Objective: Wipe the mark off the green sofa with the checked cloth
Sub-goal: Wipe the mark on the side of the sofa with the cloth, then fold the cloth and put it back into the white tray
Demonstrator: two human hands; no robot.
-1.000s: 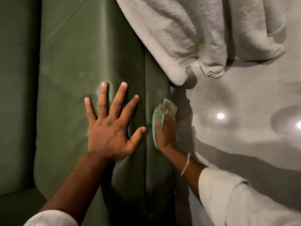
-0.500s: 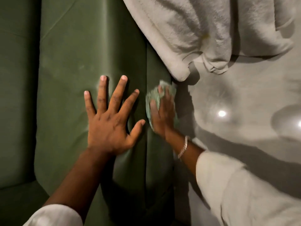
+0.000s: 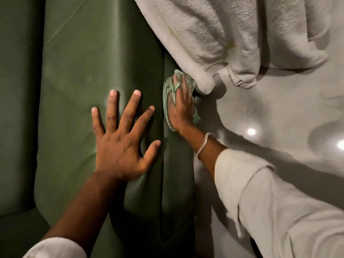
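Observation:
The green sofa [image 3: 78,75] fills the left half of the view, its cushion seen from above. My left hand [image 3: 121,144] lies flat on the cushion with its fingers spread. My right hand [image 3: 181,110] presses the bunched green checked cloth [image 3: 168,90] against the sofa's right side panel, just under the white towel. A silver bracelet sits on that wrist. No mark is visible on the fabric; the cloth and hand cover the spot they touch.
A white towel [image 3: 214,34] hangs over the sofa's top right edge and onto the floor side. The glossy grey floor [image 3: 279,118] lies to the right, with bright light reflections. My white sleeves show at the bottom.
My right hand has slid the cloth up along the sofa's side panel, from level with my left thumb to just below the towel. My left hand has stayed flat on the cushion.

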